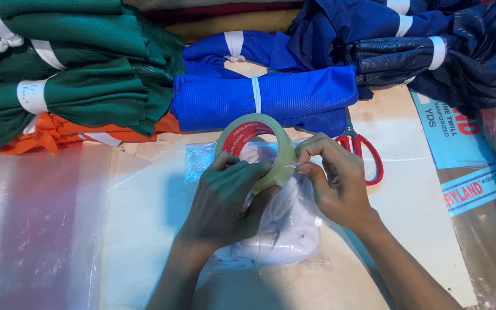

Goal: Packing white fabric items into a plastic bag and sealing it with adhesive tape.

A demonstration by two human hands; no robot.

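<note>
My left hand [225,201] grips a roll of clear packing tape [259,138] with a red inner core, holding it upright above the table. My right hand [334,178] pinches at the roll's right edge, fingertips on the tape end. Under both hands lies a clear plastic bag [285,229] with a white folded garment inside.
Bundles of folded cloth tied with white strips line the back: green [76,74] and orange [58,135] at left, blue [294,95] in the middle, dark blue [431,46] at right. Red-handled scissors [368,152] lie right of my hands. Clear plastic sheets [35,224] at left, a wrapped package [472,189] at right.
</note>
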